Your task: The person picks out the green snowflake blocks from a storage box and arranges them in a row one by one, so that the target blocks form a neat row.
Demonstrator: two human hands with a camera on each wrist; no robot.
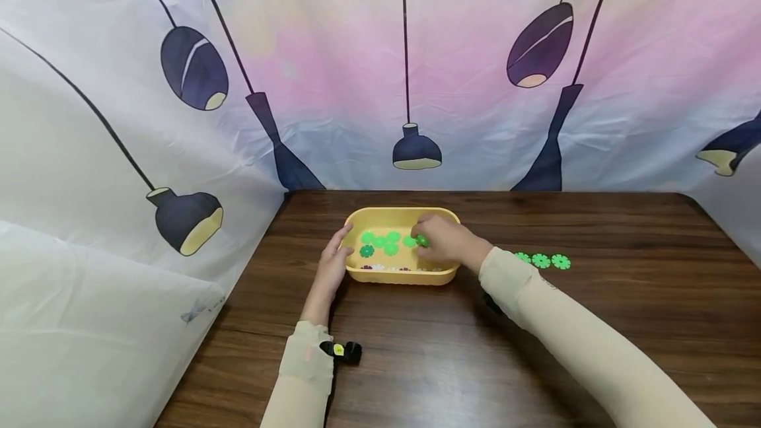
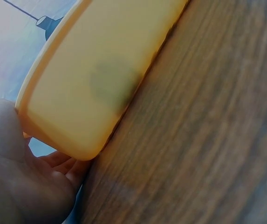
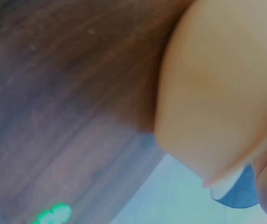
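Note:
A yellow plastic tray with rounded corners stands on the table, holding several bright green flower-shaped discs and one darker green disc. My left hand grips the tray's left end; in the left wrist view its thumb lies at the rim and its fingers reach around the end. Over the tray's right side, my right hand reaches in with bent fingers and pinches a green flower disc. The right wrist view shows only part of that hand, beside the tray's outer wall.
To the right of the tray, several green discs lie in a row on the dark wooden table, partly behind the right sleeve. White and purple pieces peek over the tray's near wall. A lamp-printed cloth hangs behind the table.

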